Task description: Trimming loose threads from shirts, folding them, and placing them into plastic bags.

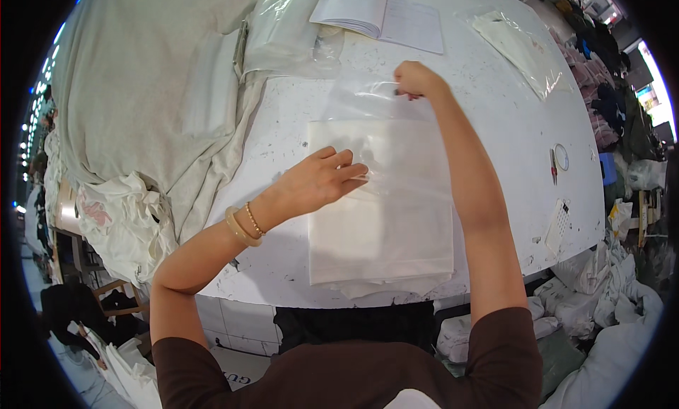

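A folded cream-white garment [382, 246] lies flat on the white table in front of me, with loose cloth edges showing at its near side. A clear plastic bag [361, 101] reaches past the garment's far edge and seems to cover part of its upper half; how far the cloth sits inside it I cannot tell. My right hand [422, 81] is closed on the bag's film beyond the garment. Over the garment's middle, my left hand [327, 177] is bent with its fingertips pinching the shiny film; a bangle and a beaded bracelet circle that wrist.
A stack of clear bags [283, 27] and an open notebook [353, 9] lie at the far side. Grey-beige cloth [141, 76] covers the left. A bagged white item [520, 52], a tape roll [561, 156] and a small red-handled tool [554, 170] are on the right.
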`<state>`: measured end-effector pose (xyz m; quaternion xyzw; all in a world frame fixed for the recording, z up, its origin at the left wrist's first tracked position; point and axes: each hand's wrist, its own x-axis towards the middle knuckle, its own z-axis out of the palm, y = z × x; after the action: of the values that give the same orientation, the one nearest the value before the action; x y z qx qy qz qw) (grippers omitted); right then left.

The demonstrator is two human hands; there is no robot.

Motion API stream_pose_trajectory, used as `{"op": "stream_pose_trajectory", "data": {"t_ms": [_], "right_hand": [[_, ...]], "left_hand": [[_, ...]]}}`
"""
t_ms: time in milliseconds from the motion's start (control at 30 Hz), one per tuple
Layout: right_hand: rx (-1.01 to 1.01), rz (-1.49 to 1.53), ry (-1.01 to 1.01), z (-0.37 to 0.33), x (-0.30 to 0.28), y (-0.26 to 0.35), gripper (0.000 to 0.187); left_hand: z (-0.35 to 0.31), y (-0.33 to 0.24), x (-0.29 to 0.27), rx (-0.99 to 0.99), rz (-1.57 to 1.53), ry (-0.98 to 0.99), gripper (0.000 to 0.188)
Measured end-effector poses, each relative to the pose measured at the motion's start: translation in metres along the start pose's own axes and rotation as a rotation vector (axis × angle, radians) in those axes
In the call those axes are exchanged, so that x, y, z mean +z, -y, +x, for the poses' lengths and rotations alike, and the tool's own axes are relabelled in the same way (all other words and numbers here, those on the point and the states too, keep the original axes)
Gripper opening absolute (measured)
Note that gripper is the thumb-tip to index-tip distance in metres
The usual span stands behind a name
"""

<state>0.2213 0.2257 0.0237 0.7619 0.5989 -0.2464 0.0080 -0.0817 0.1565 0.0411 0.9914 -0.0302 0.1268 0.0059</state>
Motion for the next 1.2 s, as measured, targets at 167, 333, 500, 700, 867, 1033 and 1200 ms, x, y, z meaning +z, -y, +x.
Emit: {"op": "stream_pose_trajectory", "data": {"t_ms": [167,333,500,700,867,1033,1200], "right_hand": [[-0.093,0.287,-0.831,-0.034,-0.082,0.009,0.013],[-0.141,0.346,-0.727,0.049,-0.090,-0.005,0.061],[-0.155,0.309,-0.984,-0.020,-0.015,-0.011,0.037],[0.411,0.589,-0.540,-0.175,0.092,-0.037,0.034],[0.316,0.816,-0.500,-0.171,0.110,-0.031,0.037],[0.071,1.070,-0.610,-0.165,0.104,-0.001,0.031],[-0.171,1.080,-0.437,-0.142,0.097,0.008,0.034]], "left_hand": [[0.017,0.012,-0.013,-0.088,0.046,-0.144,0.029],[0.071,0.084,0.021,-0.209,-0.029,-0.224,0.034],[0.049,0.111,0.063,-0.341,0.025,-0.013,0.033],[0.043,0.113,0.066,-0.293,0.195,-0.010,0.044],[0.056,0.105,0.049,-0.197,0.159,-0.074,0.043],[0.036,0.117,0.067,-0.207,0.298,0.068,0.046],[0.042,0.101,0.044,-0.281,0.388,-0.006,0.045]]}}
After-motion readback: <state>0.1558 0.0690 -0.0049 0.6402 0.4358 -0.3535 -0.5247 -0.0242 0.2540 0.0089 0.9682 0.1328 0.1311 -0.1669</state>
